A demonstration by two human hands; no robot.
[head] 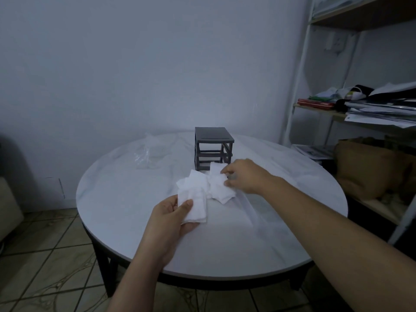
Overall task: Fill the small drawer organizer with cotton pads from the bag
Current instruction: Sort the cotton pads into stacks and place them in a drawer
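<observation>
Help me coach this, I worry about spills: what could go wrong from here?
The left hand holds a loose stack of pads by one end; some may slide out. The right hand pinches pads from a messy pile by the organizer; tugging could scatter them or nudge it.

A round table (225, 244) with a pale, marble-look top and a dark rim stands on dark legs. Towards its far side sits a small dark grey drawer organizer (212, 149), a boxy upright frame with open slots. To the left of the organizer, a little apart from it, lies a crumpled clear plastic bag (146, 152). Directly in front of the organizer, on the near side and reaching up to its base, is a loose heap of white square cotton pads (202, 188).
</observation>
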